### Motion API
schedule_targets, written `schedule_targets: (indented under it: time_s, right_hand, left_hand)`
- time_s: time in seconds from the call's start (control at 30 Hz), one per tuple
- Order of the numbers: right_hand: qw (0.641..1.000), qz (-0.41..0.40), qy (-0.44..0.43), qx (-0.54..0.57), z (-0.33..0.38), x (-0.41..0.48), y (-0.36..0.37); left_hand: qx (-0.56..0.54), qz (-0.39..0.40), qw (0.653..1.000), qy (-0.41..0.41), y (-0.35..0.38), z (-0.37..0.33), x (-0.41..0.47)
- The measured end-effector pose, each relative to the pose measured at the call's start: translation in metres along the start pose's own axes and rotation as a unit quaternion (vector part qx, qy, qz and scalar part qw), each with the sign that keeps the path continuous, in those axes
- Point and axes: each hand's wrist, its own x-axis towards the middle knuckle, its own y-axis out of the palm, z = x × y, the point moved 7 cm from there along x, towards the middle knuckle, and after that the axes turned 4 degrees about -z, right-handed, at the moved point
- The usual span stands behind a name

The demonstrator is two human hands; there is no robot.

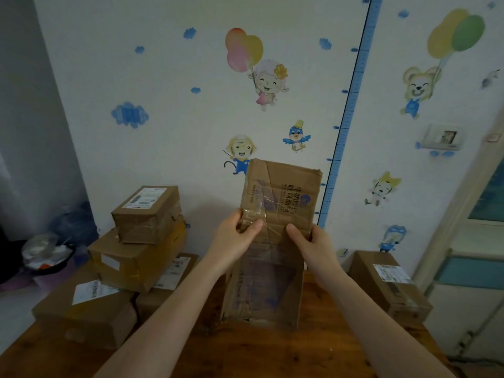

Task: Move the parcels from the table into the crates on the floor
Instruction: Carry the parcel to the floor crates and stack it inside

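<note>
- Left hand (234, 238) and right hand (313, 246) each grip a side of the taped parcel (281, 192), thumbs pressed on its face; it stands upright over the table (245, 350); whether its lower end touches, I cannot tell.
- Step, as I judge it: lifting this one away; next I must turn and lower it towards the crates, which are out of sight.
- Farther off, stacked parcels (141, 257) wait at the left, a single parcel (387, 282) at the right, near the wall (163, 77).

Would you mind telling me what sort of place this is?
Probably a child's room at home: cartoon wall stickers, a height chart, and taped parcels stacked on a wooden table.
</note>
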Motion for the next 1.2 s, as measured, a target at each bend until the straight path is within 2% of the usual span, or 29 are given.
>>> schedule_targets:
  time_s: [0.33,0.4,0.5,0.63,0.77,0.87,1.07,1.2]
  right_hand:
    - [0.999,0.025,0.002,-0.026,-0.004,0.002,0.005]
    - [0.998,0.042,0.048,0.025,-0.007,0.003,0.006]
    - [0.978,0.072,0.173,0.09,-0.015,0.006,0.009]
    - [0.969,0.041,0.207,0.128,-0.018,0.009,0.003]
    - [0.968,0.019,0.21,0.134,-0.025,0.005,0.002]
    - [0.973,0.026,0.197,0.119,-0.029,0.002,0.003]
    - [0.971,-0.018,0.184,0.151,-0.036,-0.001,0.002]
    - [0.961,-0.065,0.194,0.186,-0.049,-0.001,0.002]
  left_hand:
    - [-0.027,-0.059,0.998,-0.019,-0.012,0.009,0.003]
    - [-0.025,-0.054,0.998,-0.015,-0.012,0.013,0.003]
    - [-0.037,-0.036,0.998,-0.024,-0.011,0.021,0.0]
    - [-0.011,-0.004,1.0,-0.013,-0.008,0.015,-0.003]
    - [-0.086,0.012,0.994,-0.071,-0.003,0.014,-0.008]
    - [-0.078,-0.018,0.993,-0.089,-0.007,0.018,-0.01]
    - [-0.073,0.017,0.987,-0.14,-0.004,0.025,-0.013]
    - [-0.108,0.048,0.962,-0.246,0.007,0.034,-0.022]
